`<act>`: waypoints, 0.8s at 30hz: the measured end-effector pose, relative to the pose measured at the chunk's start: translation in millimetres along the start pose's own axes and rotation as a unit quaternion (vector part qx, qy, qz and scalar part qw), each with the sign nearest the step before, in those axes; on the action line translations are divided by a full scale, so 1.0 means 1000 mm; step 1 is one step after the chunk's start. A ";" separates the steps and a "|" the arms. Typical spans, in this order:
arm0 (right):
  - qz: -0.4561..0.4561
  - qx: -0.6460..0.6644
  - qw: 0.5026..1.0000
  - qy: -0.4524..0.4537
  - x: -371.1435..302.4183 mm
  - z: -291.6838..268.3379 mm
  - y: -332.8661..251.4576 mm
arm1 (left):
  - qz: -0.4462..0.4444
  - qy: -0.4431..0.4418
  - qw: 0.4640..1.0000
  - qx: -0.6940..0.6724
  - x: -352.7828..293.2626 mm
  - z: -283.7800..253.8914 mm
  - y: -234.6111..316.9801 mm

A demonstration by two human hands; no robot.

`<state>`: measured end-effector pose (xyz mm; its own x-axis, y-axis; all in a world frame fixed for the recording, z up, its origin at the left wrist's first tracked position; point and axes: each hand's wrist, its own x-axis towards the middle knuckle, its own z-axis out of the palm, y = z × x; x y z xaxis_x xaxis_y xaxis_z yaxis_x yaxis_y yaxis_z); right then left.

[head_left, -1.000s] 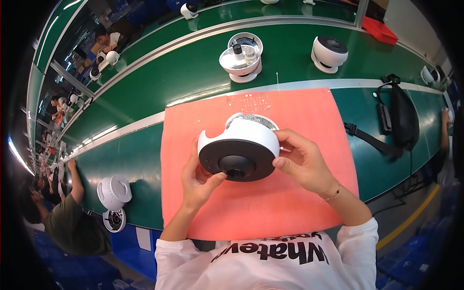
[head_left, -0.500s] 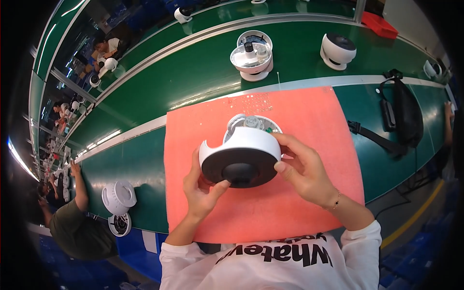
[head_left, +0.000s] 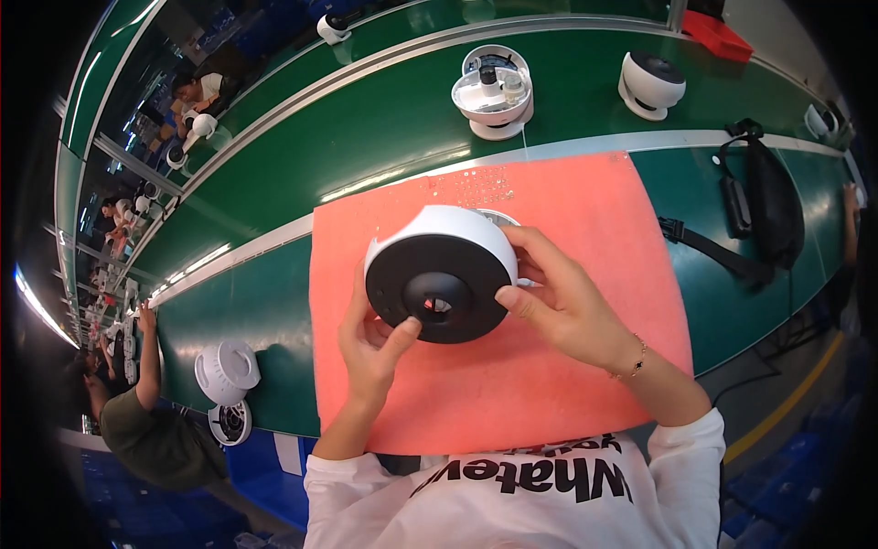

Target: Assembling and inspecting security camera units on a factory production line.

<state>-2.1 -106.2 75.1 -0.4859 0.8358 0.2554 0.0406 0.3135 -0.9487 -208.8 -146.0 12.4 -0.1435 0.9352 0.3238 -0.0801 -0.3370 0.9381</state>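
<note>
Green bench (head_left: 265,311) — on it a pink mat (head_left: 512,403), a black strapped bag (head_left: 773,206), a white housing (head_left: 227,371).

— See what over the mat (head_left: 512,393)?
— See a housing (head_left: 393,261), between left hand (head_left: 370,359) and right hand (head_left: 569,306).
— And on the table (head_left: 242,306), either side?
— Find a shell (head_left: 218,377) left of the mat, a bag (head_left: 773,210) to the right.
— Past the strip (head_left: 681,139)?
— Spot a unit (head_left: 498,117), with a camera (head_left: 647,90) to its right.

One held housing (head_left: 448,259), one pink mat (head_left: 585,403), one black bag (head_left: 777,210), one red tray (head_left: 716,37).
</note>
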 end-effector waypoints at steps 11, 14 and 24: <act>0.157 0.122 0.980 0.001 0.026 -0.008 -0.006 | -0.161 -0.032 0.980 -0.111 0.027 -0.001 0.014; 0.184 0.189 0.964 -0.030 0.028 -0.011 -0.011 | -0.200 -0.042 0.975 -0.090 0.037 0.001 0.027; 0.035 -0.008 0.999 0.037 0.013 0.001 0.003 | -0.036 -0.013 0.999 -0.006 0.034 0.020 0.028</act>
<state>-9.1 -94.9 75.7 -0.4154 0.8867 0.2030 0.0853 0.2602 -0.9618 -196.0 -121.5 51.8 -0.1116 0.9595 0.2588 -0.1020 -0.2701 0.9574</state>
